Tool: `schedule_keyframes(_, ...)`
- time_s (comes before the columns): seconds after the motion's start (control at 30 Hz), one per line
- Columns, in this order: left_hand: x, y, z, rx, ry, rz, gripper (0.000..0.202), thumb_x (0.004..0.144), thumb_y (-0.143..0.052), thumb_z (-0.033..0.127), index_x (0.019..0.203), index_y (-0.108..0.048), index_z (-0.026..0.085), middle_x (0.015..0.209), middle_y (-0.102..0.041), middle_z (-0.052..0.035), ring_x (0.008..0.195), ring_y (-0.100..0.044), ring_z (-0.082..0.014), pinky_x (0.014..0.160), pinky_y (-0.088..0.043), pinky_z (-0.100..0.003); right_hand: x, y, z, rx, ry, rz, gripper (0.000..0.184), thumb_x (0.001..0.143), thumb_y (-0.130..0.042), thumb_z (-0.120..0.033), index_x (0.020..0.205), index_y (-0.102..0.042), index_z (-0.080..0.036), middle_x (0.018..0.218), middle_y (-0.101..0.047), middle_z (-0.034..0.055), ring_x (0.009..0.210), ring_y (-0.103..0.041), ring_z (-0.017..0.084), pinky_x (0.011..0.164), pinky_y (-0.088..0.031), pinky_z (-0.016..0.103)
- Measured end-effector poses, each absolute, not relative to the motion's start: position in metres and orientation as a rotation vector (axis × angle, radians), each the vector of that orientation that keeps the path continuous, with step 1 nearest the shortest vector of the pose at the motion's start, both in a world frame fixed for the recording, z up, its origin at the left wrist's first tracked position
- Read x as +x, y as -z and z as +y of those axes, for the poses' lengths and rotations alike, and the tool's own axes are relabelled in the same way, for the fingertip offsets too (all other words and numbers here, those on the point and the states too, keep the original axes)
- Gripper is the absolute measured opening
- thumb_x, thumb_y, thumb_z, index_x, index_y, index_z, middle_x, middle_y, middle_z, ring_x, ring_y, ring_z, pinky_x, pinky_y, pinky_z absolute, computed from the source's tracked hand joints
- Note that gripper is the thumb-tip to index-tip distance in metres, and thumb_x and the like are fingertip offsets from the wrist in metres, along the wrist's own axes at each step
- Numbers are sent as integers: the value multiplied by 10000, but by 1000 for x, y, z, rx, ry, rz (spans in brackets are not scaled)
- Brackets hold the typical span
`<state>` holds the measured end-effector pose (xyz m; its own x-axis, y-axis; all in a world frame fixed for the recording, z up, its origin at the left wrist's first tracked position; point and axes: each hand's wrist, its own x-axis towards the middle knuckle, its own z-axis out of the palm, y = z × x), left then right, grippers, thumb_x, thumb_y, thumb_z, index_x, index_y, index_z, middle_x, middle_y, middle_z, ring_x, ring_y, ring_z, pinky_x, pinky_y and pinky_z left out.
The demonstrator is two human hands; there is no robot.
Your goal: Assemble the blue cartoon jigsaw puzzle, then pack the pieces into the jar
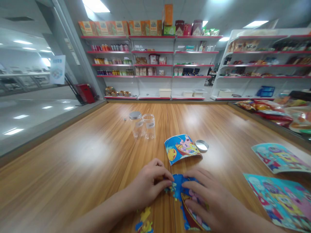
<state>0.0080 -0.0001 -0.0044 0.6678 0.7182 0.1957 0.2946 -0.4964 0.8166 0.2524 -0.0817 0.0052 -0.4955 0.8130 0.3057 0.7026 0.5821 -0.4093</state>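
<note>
L hand [152, 179] is pinching a small blue-yellow puzzle piece [173, 186] at the L edge of the joined puzzle [188, 213], thumb & index tips standing narrow; can't tell if the piece is sitting loose or locking in. R hand [211, 194] is lying over the puzzle, fingers spreading fairly wide and gripping nothing — prob. steadying the joined part so it isn't sliding. Puzzle is resting on the table [97, 161] right in front of the person, partly hiding under R fingers. Loose pieces [145, 220] are lying near L forearm, presumably for easy reach. Curled picture card [182, 149] is lying just beyond the puzzle, likely serving as ref. Metal lid [201, 145] is resting beside it. 2 jars — 1 capped [137, 126], 1 uncapped [149, 127] — are standing farther off, prob. leaving working room. 2 teal sheets [282, 200] are lying well to R, apart from the puzzle.
</note>
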Motion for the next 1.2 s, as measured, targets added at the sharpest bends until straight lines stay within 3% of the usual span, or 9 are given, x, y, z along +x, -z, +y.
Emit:
schedule_keyframes(0.27,6,5,1,2327,-773,528,225,959,-526,94,1034,-713,197,896,-648,-65,943,-515,-207,809,-464,-341,252,-7,-81,-1179,-317,-2350,196,942,-590,-199,1131,-641,-213,1146,-601,105,1043,-539,273,889,-486,475)
schedule_keyframes(0.4,6,2,-5,2688,-855,428,333,881,-497,1,1029,-711,209,956,-675,-65,985,-469,-250,848,-386,-423,251,-5,-79,-1191,-317,-2348,190,938,-584,-188,1116,-640,-219,1149,-595,97,1051,-537,265,901,-479,467)
schedule_keyframes(0.53,4,-4,-11,2840,-819,344,319,864,-524,18,1029,-703,224,975,-690,-40,1011,-467,-268,874,-334,-460,251,-3,-77,-1174,-291,-2338,186,928,-571,-165,1094,-633,-218,1167,-584,97,1060,-535,266,900,-480,470)
schedule_keyframes(0.63,1,-7,-9,2838,-932,395,395,844,-514,-6,1121,-686,217,992,-690,-52,1005,-477,-267,873,-337,-461,251,-4,-78,-1160,-278,-2349,197,935,-549,-157,1106,-628,-213,1170,-583,103,1063,-535,266,901,-484,472)
schedule_keyframes(0.77,-7,-4,4,2670,-1157,646,344,886,-476,-13,1023,-704,206,949,-669,-61,980,-493,-247,863,-369,-437,252,-4,-80,-1150,-272,-2367,220,949,-529,-158,1141,-624,-211,1199,-579,109,1082,-536,261,918,-487,467)
schedule_keyframes(0.9,-12,-6,12,2630,-1096,725,245,923,-520,58,948,-711,208,944,-657,-57,956,-517,-232,859,-391,-423,253,-2,-80,-1163,-262,-2367,222,956,-538,-181,1157,-623,-222,1221,-573,106,1110,-528,265,945,-477,477)
schedule_keyframes(1.1,-10,-15,-4,2881,-889,587,73,898,-646,237,932,-705,213,1057,-671,-58,1097,-489,-305,968,-308,-537,254,-2,-83,-1189,-292,-2368,249,952,-539,-168,1183,-611,-227,1237,-570,99,1116,-525,262,954,-471,472)
schedule_keyframes(1.2,-7,-16,-11,2927,-827,524,163,892,-684,363,891,-689,200,1116,-662,-64,1129,-468,-332,986,-271,-575,255,-4,-86,-1202,-309,-2376,270,952,-533,-164,1204,-602,-231,1239,-571,99,1113,-525,267,952,-471,480)
